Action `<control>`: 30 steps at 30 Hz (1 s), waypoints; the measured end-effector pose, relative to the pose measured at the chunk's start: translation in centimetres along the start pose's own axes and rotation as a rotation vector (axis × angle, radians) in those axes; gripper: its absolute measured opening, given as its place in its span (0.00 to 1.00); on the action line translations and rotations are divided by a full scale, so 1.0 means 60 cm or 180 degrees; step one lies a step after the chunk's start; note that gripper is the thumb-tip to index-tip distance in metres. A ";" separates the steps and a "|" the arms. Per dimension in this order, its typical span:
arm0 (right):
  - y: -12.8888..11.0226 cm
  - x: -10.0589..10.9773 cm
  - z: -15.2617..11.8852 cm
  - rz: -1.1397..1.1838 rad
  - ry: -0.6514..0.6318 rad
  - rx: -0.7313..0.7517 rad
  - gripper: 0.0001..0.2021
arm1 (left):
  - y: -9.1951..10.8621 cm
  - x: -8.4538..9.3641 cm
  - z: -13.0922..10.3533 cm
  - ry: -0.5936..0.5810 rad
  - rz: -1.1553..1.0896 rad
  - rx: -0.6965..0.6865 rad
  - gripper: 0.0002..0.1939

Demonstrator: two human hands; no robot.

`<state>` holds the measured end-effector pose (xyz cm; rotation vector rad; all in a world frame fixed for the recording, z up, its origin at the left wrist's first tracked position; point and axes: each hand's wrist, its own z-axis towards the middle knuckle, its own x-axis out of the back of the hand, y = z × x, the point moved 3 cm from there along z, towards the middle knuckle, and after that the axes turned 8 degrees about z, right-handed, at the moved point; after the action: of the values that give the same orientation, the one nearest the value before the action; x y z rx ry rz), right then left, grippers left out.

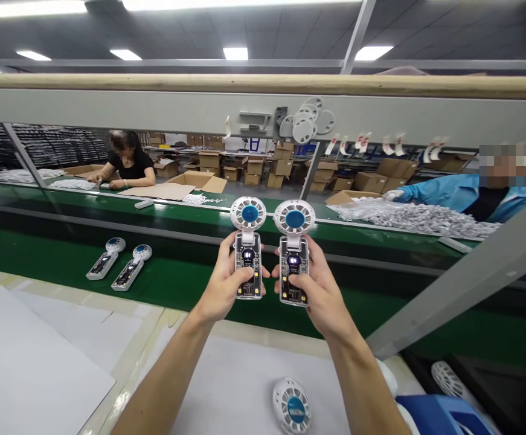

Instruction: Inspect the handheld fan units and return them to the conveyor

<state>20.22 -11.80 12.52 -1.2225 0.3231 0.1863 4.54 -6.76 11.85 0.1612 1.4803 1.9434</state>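
Two small handheld fans are held upright side by side above the near edge of the green belt. My left hand (226,281) is wrapped around the body of the left handheld fan (247,241), thumb on its dark front. Around the right handheld fan (294,241) my right hand (319,287) is closed in the same way. Both fans have a round white grille with a blue centre, a clear case over a dark circuit face, and a small lit display. On the white work surface below lies a round fan head (292,405) with a blue centre.
Two more fans (104,260) (131,266) lie on the green belt (54,254) at left. A slanted grey post (462,278) stands at right, above a blue container (444,414). Across the belt, two people work by piles of white parts (416,217) and cardboard boxes (199,181).
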 end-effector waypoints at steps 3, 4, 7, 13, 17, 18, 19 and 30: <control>-0.003 0.002 0.000 0.0078 0.0010 -0.0142 0.37 | 0.001 -0.001 0.000 0.0127 -0.0080 0.0083 0.35; -0.004 0.003 0.000 0.0098 -0.0012 -0.0206 0.37 | 0.002 -0.002 0.001 0.0152 -0.0119 0.0151 0.36; -0.002 0.009 0.003 0.0106 -0.0084 -0.0328 0.39 | 0.001 -0.002 0.002 0.0140 -0.0208 0.0316 0.41; 0.002 0.014 0.007 0.0114 -0.0031 -0.0303 0.41 | -0.004 0.002 0.005 0.0205 -0.0240 0.0174 0.39; -0.002 0.011 0.005 0.0122 -0.0044 -0.0320 0.38 | -0.004 0.000 0.004 0.0244 -0.0226 0.0213 0.38; -0.003 0.011 0.005 0.0128 -0.0044 -0.0310 0.37 | -0.004 -0.001 0.004 0.0241 -0.0222 0.0227 0.37; -0.003 0.011 0.005 0.0136 -0.0039 -0.0288 0.36 | -0.004 -0.002 0.004 0.0238 -0.0215 0.0233 0.36; 0.006 0.021 0.012 0.0059 0.0012 -0.0165 0.35 | -0.012 -0.004 0.006 0.0125 -0.0375 0.0166 0.34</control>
<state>21.39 -11.04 12.01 -1.2716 0.3347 0.2097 5.21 -6.54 11.38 0.0578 1.5321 1.8246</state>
